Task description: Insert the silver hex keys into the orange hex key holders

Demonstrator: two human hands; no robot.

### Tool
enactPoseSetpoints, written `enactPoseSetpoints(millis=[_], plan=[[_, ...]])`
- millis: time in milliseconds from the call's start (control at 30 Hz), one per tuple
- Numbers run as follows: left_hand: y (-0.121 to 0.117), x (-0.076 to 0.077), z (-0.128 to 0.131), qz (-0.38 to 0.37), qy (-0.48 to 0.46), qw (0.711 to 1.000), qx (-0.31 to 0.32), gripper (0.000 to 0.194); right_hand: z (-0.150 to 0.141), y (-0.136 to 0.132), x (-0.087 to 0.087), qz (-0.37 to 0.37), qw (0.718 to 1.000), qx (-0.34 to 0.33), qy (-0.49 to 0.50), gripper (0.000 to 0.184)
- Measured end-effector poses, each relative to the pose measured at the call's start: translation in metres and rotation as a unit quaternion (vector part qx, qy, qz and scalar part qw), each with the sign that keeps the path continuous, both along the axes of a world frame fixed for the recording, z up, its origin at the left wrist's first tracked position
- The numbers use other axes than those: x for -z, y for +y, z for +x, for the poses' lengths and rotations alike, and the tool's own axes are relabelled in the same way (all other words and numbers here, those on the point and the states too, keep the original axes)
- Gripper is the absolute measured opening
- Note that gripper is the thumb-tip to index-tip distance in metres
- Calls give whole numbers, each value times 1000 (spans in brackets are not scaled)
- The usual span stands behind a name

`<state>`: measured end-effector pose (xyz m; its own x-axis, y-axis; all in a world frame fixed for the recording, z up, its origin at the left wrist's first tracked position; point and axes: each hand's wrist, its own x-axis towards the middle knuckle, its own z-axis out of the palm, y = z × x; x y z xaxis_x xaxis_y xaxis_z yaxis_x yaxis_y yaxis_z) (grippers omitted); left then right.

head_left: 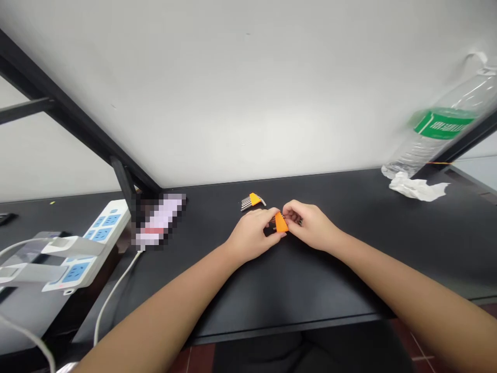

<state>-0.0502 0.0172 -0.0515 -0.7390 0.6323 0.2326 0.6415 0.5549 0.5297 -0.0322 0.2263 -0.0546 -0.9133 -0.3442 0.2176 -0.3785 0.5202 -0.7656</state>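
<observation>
Fingers of the left hand [250, 235] pinch an orange holder [281, 223], just to the right and in front of the metal rod set [253, 200] on the black table [341, 285]. Farther right of that set, the right hand [312, 228] has curled fingers; what they grasp cannot be told.
</observation>
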Motion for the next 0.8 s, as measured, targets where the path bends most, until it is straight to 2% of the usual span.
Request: enactPoseSetpoints(millis=[133,233,333,433,533,633,700,800], plan=[[-4,5,-6,-31,16,999,-36,28,-6,14,0,24,998,47,-26,14],[-7,7,-10,-42,14,997,-62,27,-16,34,-1,102,990,81,-47,16],[-8,6,-11,-42,3,997,-65,24,-23,48,1,207,975,69,-35,14],[-9,6,-11,-43,-2,997,-67,28,-22,49,2,246,969,26,-3,15],[-9,8,-10,-33,0,997,-67,33,-16,42,2,237,971,-16,17,16],[-8,9,-8,-19,-4,998,-52,36,-12,35,1,215,975,-2,63,16],[-6,7,-6,-12,-2,999,-38,35,-10,29,-1,172,981,3,94,13],[-2,3,-2,0,0,1000,-18,29,-8,18,-2,92,991,-25,94,9]])
